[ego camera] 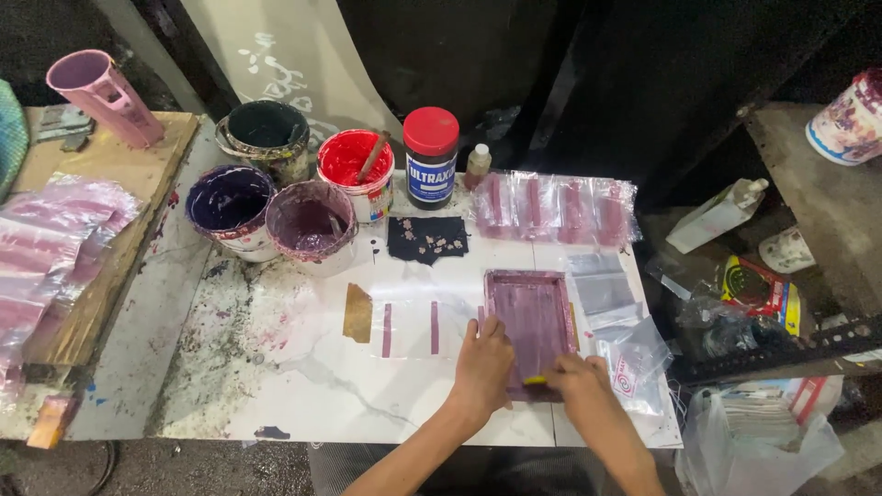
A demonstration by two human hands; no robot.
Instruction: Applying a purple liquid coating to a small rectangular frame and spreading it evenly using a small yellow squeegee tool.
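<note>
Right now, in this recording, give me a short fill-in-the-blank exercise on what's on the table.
1. Both hands rest on the purple ___ frame.
2. The black jar has a ___ lid.
3. The stick stands in the ___ paint bucket.
4. The right hand grips a tool with a ___ handle.

Missing words: screen; red; red; yellow

Single head-worn camera, looking steeply down from above, close over the white bench point(367, 386), facing its far dark wall
</note>
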